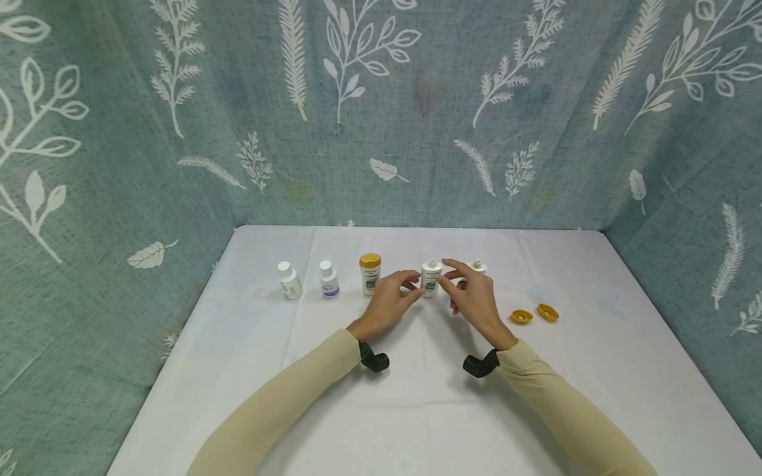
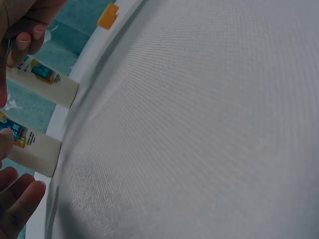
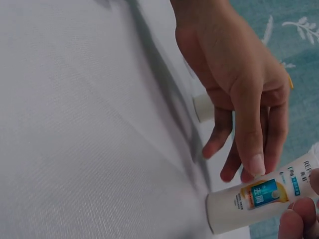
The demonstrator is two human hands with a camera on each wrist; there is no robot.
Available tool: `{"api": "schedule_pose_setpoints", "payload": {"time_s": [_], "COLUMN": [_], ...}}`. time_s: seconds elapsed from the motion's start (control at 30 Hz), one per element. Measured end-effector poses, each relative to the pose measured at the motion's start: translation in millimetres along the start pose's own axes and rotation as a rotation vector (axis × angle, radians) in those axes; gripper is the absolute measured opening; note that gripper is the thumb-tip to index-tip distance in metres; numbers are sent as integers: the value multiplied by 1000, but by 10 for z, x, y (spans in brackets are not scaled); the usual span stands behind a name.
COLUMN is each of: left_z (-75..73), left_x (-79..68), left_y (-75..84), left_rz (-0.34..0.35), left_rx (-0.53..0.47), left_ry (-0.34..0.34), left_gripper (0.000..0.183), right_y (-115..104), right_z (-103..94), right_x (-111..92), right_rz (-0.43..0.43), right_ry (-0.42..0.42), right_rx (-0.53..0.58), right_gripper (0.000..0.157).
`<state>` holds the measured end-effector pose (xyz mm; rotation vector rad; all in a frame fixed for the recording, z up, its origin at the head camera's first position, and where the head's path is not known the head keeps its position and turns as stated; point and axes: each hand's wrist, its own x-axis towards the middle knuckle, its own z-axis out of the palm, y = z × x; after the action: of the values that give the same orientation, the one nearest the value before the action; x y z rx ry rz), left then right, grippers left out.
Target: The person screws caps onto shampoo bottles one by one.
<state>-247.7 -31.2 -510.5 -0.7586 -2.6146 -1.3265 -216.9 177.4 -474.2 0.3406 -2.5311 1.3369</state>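
Note:
A white bottle (image 1: 430, 281) with a printed label and a bare white neck stands upright between both hands. My left hand (image 1: 389, 297) is at its left side, thumb and fingers spread apart; in the right wrist view the left thumb reaches the label edge of the bottle (image 3: 259, 196). On the other side is my right hand (image 1: 474, 297), its index finger beside the neck and its thumb close against the body. Whether either thumb presses on it, I cannot tell. Behind the right hand, a second white bottle (image 1: 478, 266) is mostly hidden.
Left of the hands stands a bottle with a yellow cap (image 1: 370, 261). Farther left are two small white bottles, one with a blue-marked label (image 1: 329, 281), one plain-capped (image 1: 290, 281). Two yellow caps, one nearer (image 1: 522, 317) and one farther (image 1: 548, 313), lie right on the white tabletop (image 1: 417, 423).

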Motion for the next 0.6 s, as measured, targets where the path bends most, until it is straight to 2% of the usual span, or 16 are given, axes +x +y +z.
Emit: {"api": "schedule_pose_setpoints", "payload": {"time_s": [0.33, 0.6], "left_z": [82, 93], "left_x": [95, 98], "left_y": [1, -5], "left_rz": [-10, -14], "left_rx": [-24, -44], "left_ry": [1, 12], "left_gripper": [39, 35], "right_y": [-31, -62], "right_z": [24, 19], "right_x": [30, 12], "right_rz": [-8, -2], "right_ry": [4, -4], "right_rx": [39, 24], "right_gripper": [32, 29]}}
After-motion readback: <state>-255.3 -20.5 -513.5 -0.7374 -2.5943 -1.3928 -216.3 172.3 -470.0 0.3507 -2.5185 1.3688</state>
